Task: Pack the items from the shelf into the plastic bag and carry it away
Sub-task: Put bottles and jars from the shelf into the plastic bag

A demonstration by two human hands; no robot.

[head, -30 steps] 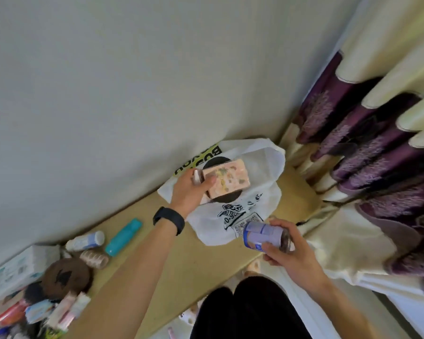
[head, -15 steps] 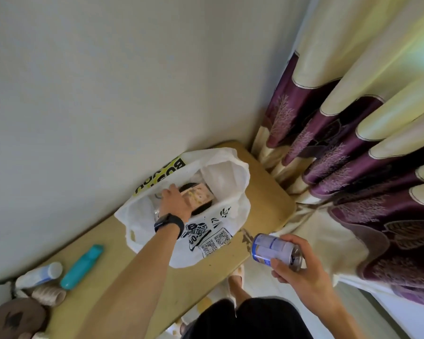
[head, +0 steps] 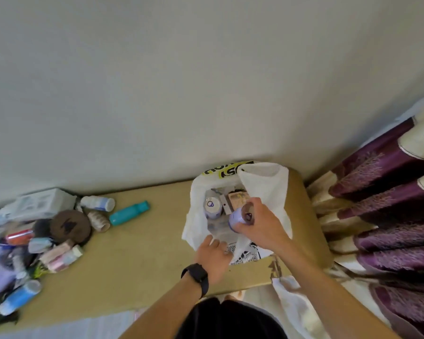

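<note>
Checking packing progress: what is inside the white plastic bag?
A white-topped can, a patterned box; the right hand grips a blue can there. Anything underneath is covered.

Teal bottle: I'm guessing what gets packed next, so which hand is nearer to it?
Left. The left hand is at the near rim of the bag, to the right of the teal bottle; the right hand is farther right, holding a can over it.

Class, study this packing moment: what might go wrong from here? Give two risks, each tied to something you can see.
1. The right hand holds a can above the bag; if dropped, it may strike the other can inside.
2. The bag sits near the front edge of the shelf, with the left hand at its rim; added weight might tip it off.
</note>
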